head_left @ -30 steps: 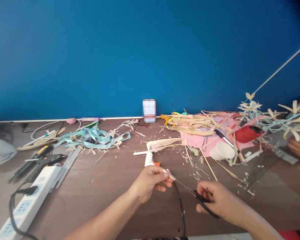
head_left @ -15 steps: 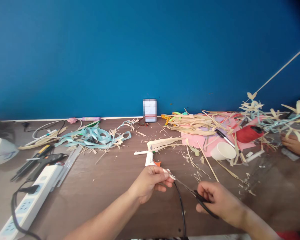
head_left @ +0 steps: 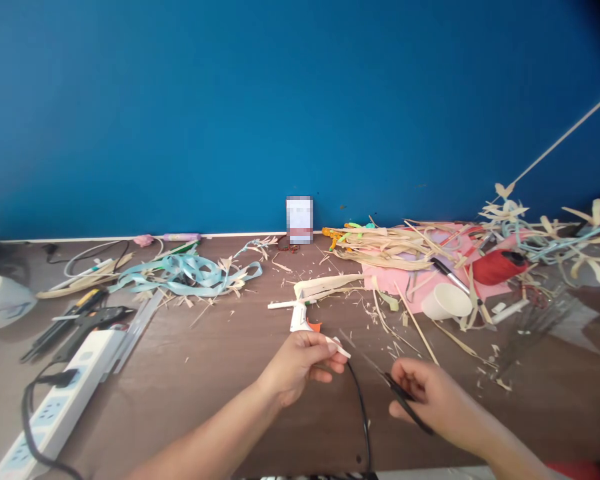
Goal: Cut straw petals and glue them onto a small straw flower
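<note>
Between thumb and fingers, my left hand (head_left: 305,363) pinches a small pale strip (head_left: 341,348), perhaps a piece of dried husk. My right hand (head_left: 427,393) is closed on black-handled scissors (head_left: 403,395), whose blades point up and left, just right of the strip and apart from it. Right behind my left hand lies a white glue gun (head_left: 299,317) with an orange trigger, partly hidden by the hand. A black cord (head_left: 361,400) runs from beneath my left hand toward the table's front edge. Folded pale husks (head_left: 330,285) lie behind the glue gun.
At left are a power strip (head_left: 73,383), a black glue gun (head_left: 93,330), clear glue sticks (head_left: 139,327) and tangled blue ribbon (head_left: 180,273). At right are a husk pile (head_left: 395,247), a paper cup (head_left: 447,302), red thread spool (head_left: 497,268) and clear plastic (head_left: 570,320).
The scissors have shifted slightly up and left, and their blades now stand clear of the strip. Another person's hand at the right has gone from view, and the clear plastic there has moved.
</note>
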`<control>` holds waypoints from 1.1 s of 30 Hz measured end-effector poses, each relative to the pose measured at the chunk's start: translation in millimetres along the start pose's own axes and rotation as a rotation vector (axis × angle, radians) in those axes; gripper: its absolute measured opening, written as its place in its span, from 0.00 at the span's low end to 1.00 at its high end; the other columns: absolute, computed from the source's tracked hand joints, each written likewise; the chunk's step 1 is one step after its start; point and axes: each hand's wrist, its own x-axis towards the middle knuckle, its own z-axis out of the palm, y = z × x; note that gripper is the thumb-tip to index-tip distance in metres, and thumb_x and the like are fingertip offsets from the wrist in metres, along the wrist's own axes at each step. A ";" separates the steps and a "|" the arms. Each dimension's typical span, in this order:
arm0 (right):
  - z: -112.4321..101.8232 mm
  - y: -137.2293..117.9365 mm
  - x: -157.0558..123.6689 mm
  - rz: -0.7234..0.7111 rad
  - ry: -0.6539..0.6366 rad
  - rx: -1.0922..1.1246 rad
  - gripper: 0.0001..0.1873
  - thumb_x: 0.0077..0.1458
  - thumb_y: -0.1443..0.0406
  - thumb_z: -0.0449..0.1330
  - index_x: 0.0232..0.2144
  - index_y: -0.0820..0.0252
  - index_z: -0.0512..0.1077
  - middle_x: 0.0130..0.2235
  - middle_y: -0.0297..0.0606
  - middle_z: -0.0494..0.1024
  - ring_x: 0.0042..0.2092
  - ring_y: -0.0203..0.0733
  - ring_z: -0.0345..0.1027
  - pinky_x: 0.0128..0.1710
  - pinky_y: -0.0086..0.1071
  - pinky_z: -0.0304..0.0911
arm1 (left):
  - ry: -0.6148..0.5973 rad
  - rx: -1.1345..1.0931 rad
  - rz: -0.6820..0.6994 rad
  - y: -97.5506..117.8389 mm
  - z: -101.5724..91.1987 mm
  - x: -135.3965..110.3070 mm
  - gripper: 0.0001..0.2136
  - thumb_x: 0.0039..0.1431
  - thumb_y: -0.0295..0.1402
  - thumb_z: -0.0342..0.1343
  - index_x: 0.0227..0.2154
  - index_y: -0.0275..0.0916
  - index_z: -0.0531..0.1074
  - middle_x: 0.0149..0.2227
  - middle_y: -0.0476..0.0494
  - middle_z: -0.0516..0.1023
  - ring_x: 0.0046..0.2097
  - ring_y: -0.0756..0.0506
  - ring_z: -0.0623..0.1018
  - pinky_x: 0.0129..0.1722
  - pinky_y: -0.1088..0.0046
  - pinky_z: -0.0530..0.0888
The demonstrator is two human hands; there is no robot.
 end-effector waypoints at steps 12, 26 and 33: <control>47.8 -26.3 22.7 -0.201 0.325 0.491 0.14 0.43 0.59 0.61 0.27 0.58 0.60 0.27 0.32 0.68 0.29 0.36 0.64 0.31 0.30 0.60 | -0.016 -0.036 0.038 -18.1 22.5 3.6 0.13 0.42 0.39 0.58 0.27 0.32 0.74 0.25 0.43 0.73 0.28 0.50 0.71 0.21 0.80 0.67; 37.7 -23.0 20.9 -0.172 0.092 0.330 0.12 0.40 0.71 0.58 0.25 0.57 0.56 0.25 0.27 0.65 0.27 0.32 0.61 0.27 0.27 0.58 | -0.116 0.668 0.280 -17.7 17.3 -2.0 0.02 0.39 0.25 0.52 0.17 0.36 0.68 0.21 0.48 0.69 0.25 0.51 0.67 0.26 0.77 0.63; 38.1 -17.0 19.0 -0.203 0.229 0.469 0.13 0.47 0.58 0.57 0.30 0.58 0.59 0.28 0.32 0.67 0.29 0.35 0.62 0.28 0.28 0.57 | -0.030 0.306 0.169 -22.4 25.8 1.8 0.08 0.42 0.35 0.57 0.21 0.35 0.68 0.20 0.50 0.65 0.23 0.52 0.65 0.20 0.78 0.64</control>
